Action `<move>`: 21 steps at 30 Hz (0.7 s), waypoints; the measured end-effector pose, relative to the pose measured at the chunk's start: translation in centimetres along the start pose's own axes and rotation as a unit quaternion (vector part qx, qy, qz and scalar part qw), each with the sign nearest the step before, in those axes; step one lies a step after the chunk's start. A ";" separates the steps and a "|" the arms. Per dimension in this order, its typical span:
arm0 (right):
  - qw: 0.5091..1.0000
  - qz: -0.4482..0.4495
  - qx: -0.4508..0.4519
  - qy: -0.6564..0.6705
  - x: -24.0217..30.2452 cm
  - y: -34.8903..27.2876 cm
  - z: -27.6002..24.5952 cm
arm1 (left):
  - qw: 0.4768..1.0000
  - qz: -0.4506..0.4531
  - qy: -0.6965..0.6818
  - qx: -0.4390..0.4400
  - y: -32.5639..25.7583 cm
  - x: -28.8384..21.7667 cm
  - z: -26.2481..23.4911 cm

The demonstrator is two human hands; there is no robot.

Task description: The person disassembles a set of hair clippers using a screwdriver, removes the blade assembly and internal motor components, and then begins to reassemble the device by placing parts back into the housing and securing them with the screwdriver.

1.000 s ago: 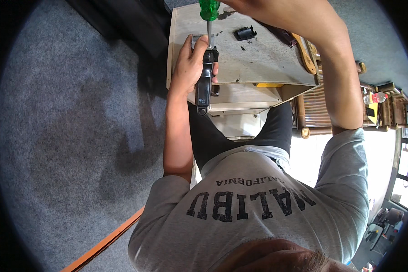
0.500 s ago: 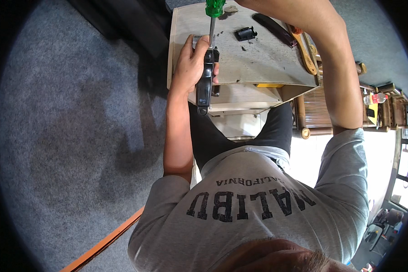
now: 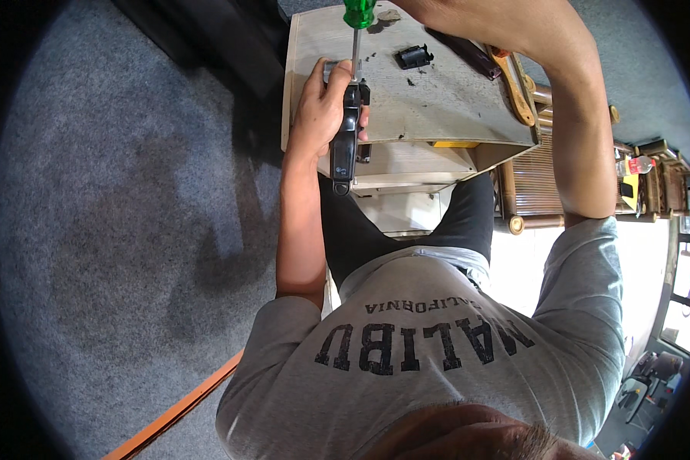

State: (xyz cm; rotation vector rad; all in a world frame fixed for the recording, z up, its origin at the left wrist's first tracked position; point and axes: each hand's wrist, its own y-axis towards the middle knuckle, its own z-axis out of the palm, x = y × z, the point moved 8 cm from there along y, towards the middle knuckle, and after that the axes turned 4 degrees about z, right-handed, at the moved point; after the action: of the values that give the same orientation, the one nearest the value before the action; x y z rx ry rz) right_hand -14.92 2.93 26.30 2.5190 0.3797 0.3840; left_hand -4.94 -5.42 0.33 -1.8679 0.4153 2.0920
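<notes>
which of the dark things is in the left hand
The long black clipper-like tool, gripped by the left hand; the short black part and dark strip-shaped piece lie on the tabletop.

Two lines of dark block lettering, one large and one smaller, are printed across the grey shirt point(image 3: 429, 391), seen upside down. A small pale mark, possibly lettering, is borne by the black clipper point(image 3: 346, 146), too tiny to be read.

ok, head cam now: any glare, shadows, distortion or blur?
All head view: left hand and black clipper fairly sharp, highlights on its glossy body; areas either side of the right sleeve blown out white; soft shadows on the carpet; table front edge bowed, corners dark from the fisheye; screwdriver cropped by the top edge.
</notes>
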 end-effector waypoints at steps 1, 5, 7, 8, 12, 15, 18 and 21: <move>0.997 0.059 0.037 0.042 -0.3 0.2 0.3 | 1.000 -0.001 0.000 -0.002 0.0 0.1 -0.3; 0.992 0.044 0.107 0.052 -2.2 -0.1 2.3 | 1.000 -0.013 -0.007 0.018 0.0 -0.2 0.4; 0.997 -0.078 -0.007 0.009 -2.5 -0.1 2.8 | 1.000 -0.008 0.009 -0.007 -0.6 -0.3 -0.7; 0.993 -0.109 -0.047 -0.018 -2.3 -0.3 2.0 | 1.000 -0.010 0.006 0.003 -0.4 -0.3 -0.2; 0.984 -0.112 -0.133 0.036 -0.5 -1.8 1.5 | 1.000 -0.007 -0.001 0.010 -0.2 0.1 -0.2; 0.971 -0.154 -0.141 0.120 -0.7 -1.2 0.4 | 1.000 -0.009 0.002 0.002 -0.6 -0.2 -0.7; 0.990 -0.122 -0.044 0.061 -2.9 -0.2 1.7 | 1.000 0.000 -0.009 0.022 0.0 0.1 0.0; 0.997 -0.068 0.001 -0.021 -3.4 -0.4 1.8 | 1.000 -0.006 -0.004 0.017 0.0 0.1 0.0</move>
State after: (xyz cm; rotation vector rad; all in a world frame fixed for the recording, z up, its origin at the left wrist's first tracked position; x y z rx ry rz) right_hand -17.47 1.19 23.99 2.4824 0.5304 0.2768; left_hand -5.00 -5.42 0.21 -1.8387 0.4337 2.0699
